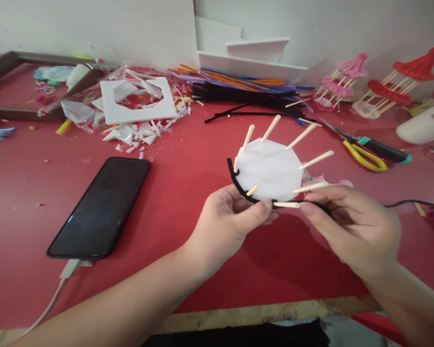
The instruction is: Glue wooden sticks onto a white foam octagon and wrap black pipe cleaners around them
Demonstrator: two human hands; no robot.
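A white many-sided foam board [271,168] with several pale wooden sticks [270,128] standing up around its edge is held above the red table. A black pipe cleaner [237,183] curves along the board's left and near edge, beside the sticks. My left hand [235,212] is closed on the near left edge of the board, its thumb pressing the pipe cleaner near a front stick. At the right, my right hand [350,221] pinches the pipe cleaner's other stretch between thumb and fingers, close to the near right sticks.
A phone [101,207] with a charging cable lies at left. Foam scraps surround a cut-out white frame [108,106]. Coloured pipe cleaners [238,86] pile at the back. Pliers [363,154], a box cutter [385,149], and pink [342,86] and red stick models [390,94] stand or lie at right.
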